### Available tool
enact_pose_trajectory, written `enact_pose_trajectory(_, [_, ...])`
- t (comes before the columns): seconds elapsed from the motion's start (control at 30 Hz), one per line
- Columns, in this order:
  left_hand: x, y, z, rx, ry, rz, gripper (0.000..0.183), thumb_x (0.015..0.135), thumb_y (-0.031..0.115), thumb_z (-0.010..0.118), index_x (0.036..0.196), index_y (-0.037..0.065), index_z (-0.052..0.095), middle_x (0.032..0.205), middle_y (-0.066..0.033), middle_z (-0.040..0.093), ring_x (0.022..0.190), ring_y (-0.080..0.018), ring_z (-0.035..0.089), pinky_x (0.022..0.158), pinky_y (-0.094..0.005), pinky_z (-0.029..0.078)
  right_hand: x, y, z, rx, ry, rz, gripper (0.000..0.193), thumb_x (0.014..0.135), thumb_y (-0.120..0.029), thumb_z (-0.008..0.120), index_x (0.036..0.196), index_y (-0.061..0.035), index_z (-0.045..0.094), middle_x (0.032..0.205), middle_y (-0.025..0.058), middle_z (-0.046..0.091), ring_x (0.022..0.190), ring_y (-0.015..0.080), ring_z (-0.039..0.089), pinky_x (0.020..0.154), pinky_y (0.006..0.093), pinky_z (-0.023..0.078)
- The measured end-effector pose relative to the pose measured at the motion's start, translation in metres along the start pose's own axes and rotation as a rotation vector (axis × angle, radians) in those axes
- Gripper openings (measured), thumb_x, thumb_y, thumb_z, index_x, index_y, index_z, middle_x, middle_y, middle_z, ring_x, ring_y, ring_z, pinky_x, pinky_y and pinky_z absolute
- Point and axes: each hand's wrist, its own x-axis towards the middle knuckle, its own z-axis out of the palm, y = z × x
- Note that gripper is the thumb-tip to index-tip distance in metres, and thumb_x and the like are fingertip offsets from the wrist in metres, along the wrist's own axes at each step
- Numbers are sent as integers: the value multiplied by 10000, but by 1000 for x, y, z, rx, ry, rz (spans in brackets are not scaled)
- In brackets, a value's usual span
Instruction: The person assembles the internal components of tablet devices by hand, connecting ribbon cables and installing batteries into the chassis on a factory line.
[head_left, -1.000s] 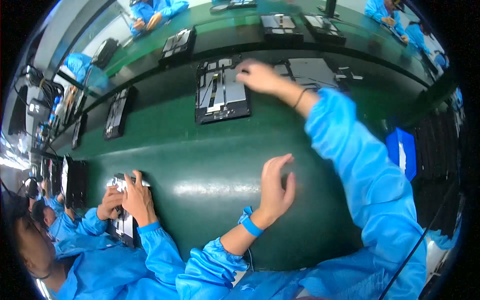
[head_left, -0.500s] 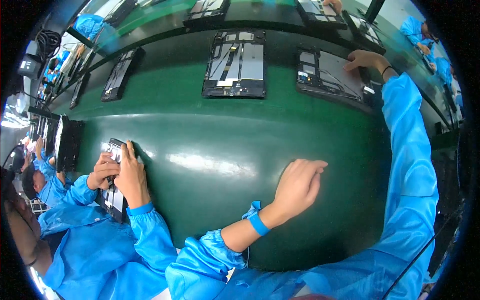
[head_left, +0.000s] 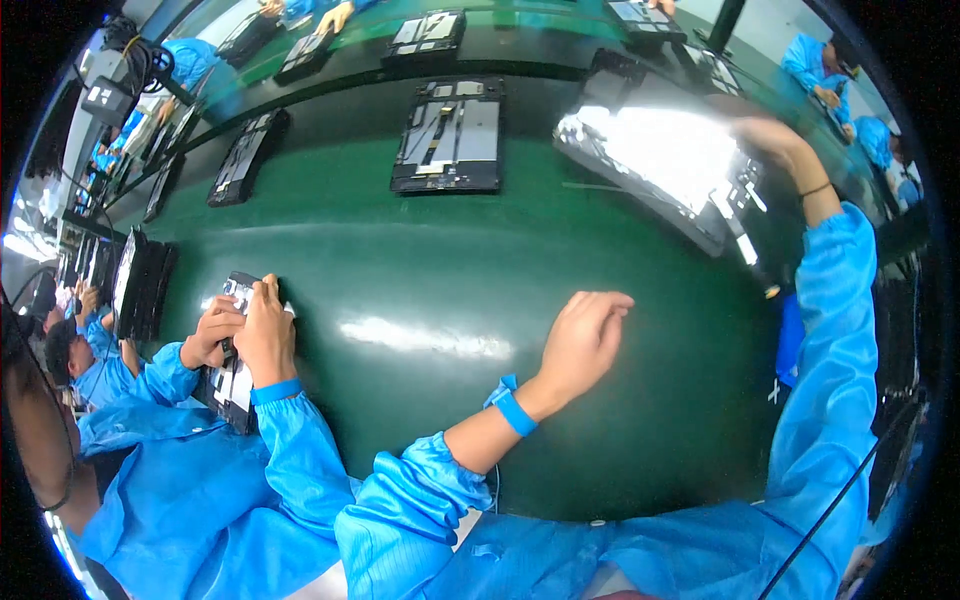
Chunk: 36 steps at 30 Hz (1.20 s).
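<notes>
My right hand (head_left: 775, 140), blurred, grips the far right side of an opened tablet (head_left: 640, 155). The tablet is tilted up off the green bench, and a bright glare covers its inner face. From its near right corner dangles a flat strip (head_left: 745, 245) with a gold-coloured tip. My left hand (head_left: 583, 340), with a blue wrist strap, hovers over or rests on the middle of the bench; I cannot tell which. Its fingers are loosely curled together, and nothing shows in them. Another opened tablet (head_left: 450, 135) lies beyond it, its insides facing up.
At my left, a co-worker's hands (head_left: 255, 330) work on another opened device (head_left: 235, 385). More open tablets lie along the far left, including one tablet (head_left: 248, 155), and on a raised shelf (head_left: 540, 65) behind. A dark stack (head_left: 145, 285) stands left. Beside my right sleeve is a blue object (head_left: 789, 340).
My right hand has lifted and tilted the right tablet, which lay flat before; its loose strip now hangs out. My left hand has barely moved. The whole view has shifted slightly.
</notes>
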Motion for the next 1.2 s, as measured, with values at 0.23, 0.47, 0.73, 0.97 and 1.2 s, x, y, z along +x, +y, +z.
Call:
enact_pose_trajectory(0.23, [-46, 56, 10, -387, 119, -248, 606, 1013, 213, 396, 1470, -26, 76, 1518, -197, 151, 1406, -312, 175, 1146, -363, 152, -182, -18, 204, 654, 314, -166, 633, 933, -224, 604, 1461, 26, 361, 1393, 120, 520, 1229, 200, 507, 1060, 325, 382])
enact_pose_trajectory(0.47, [-118, 97, 17, -112, -156, -392, 680, 989, 157, 426, 1519, -74, 69, 1575, -278, 126, 1481, -392, 89, 1185, -438, 72, -291, 64, 311, 717, 494, -184, 607, 942, -119, 531, 1489, 25, 310, 1521, 164, 369, 1395, 245, 354, 1147, 343, 246])
enact_pose_trajectory(0.73, [-129, 95, 9, 437, -88, 205, 349, 837, 75, 609, 1179, 123, 660, 1369, -135, 522, 1358, -349, 365, 1133, -450, 225, -327, 66, 313, -5, 760, -295, 457, 823, -34, 624, 1273, -104, 591, 1462, 106, 461, 1421, 337, 306, 1136, 439, 252])
enact_pose_trajectory(0.97, [-118, 100, 14, 634, -82, 733, 178, 773, 168, 651, 906, 258, 730, 1036, 62, 666, 1037, -124, 559, 1012, -351, 318, -325, 50, 317, -149, 520, -558, 280, 743, 20, 631, 967, -139, 683, 1175, 20, 632, 1281, 312, 455, 1017, 445, 336])
enact_pose_trajectory(1.2, [-100, 92, 9, 602, -350, 1166, 258, 810, 170, 578, 996, 236, 744, 986, 58, 675, 992, -109, 561, 978, -366, 336, -318, 55, 310, -224, 299, -634, 306, 734, 4, 606, 989, -151, 676, 1187, 5, 627, 1272, 275, 471, 1018, 449, 350])
